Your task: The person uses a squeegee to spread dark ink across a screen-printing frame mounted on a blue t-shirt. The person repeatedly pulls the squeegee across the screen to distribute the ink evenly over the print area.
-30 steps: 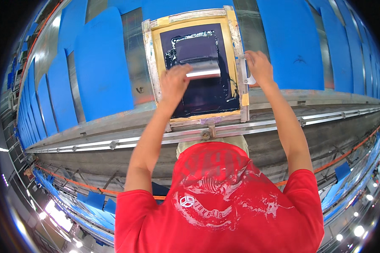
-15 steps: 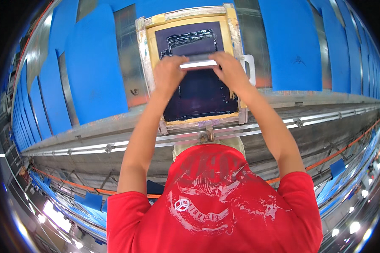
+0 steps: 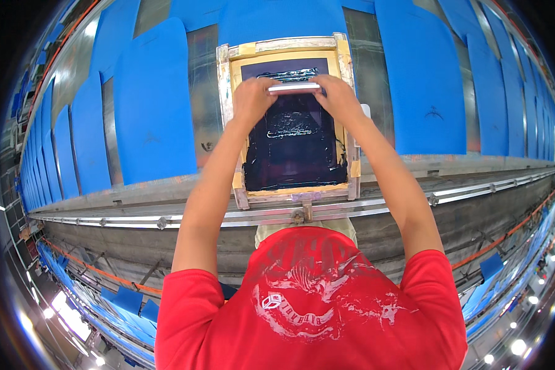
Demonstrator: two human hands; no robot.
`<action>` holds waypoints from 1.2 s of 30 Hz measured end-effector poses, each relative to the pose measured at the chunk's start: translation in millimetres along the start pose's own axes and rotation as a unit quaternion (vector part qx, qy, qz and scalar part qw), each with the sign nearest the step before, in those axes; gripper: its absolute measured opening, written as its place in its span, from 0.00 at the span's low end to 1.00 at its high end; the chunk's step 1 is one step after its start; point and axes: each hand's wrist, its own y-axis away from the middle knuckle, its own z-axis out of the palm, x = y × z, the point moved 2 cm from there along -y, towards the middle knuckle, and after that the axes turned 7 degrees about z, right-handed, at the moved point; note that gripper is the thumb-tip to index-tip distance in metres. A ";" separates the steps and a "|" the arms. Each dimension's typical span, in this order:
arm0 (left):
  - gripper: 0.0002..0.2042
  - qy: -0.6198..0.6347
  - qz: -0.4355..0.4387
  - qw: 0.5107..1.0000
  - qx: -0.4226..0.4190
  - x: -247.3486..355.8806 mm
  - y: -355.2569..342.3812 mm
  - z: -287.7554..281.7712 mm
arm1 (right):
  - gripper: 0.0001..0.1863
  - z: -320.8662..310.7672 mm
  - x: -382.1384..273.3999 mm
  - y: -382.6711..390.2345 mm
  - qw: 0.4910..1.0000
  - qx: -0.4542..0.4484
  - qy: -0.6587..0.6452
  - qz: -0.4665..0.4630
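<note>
A flat squeegee point(image 3: 295, 88) with a pale upper edge spans the far part of a screen-printing frame. My left hand point(image 3: 253, 102) is closed around its left end, and my right hand point(image 3: 338, 98) grips the right end. Both thumbs point inward along the near side. The wooden frame point(image 3: 224, 68) is worn and patched with yellowish tape. Dark, glossy ink point(image 3: 296, 160) covers much of the mesh, with a wet ridge beyond the squeegee and a rough, shiny patch nearer me. The squeegee's lower edge is hidden.
Blue fabric pieces point(image 3: 154, 105) lie in rows on the long metal table, on both sides of the frame. A metal rail point(image 3: 240, 217) runs along the near edge, with a bracket point(image 3: 307, 211) below the frame. A white handle point(image 3: 365, 112) sticks out at the frame's right side.
Both hands have pushed the squeegee farther from me across the mesh. A rough ink patch now shows on the near side of it. The whole scene sits lower in the view.
</note>
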 end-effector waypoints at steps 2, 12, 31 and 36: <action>0.12 -0.028 0.007 1.000 0.003 -1.7 -9.5 3.5 | 0.14 1.0 2.8 -8.8 0.999 -0.012 -0.017 0.033; 0.15 -0.008 -0.011 1.000 -0.021 62.6 130.3 5.5 | 0.22 30.9 -29.0 140.6 0.997 -0.043 -0.018 0.060; 0.14 -0.052 0.005 0.998 -0.032 1.8 -5.5 13.0 | 0.13 12.3 10.1 5.2 0.999 0.023 -0.018 0.040; 0.11 -0.038 0.021 0.999 -0.023 48.6 87.6 14.2 | 0.16 30.1 -6.2 110.1 0.999 0.005 -0.020 0.042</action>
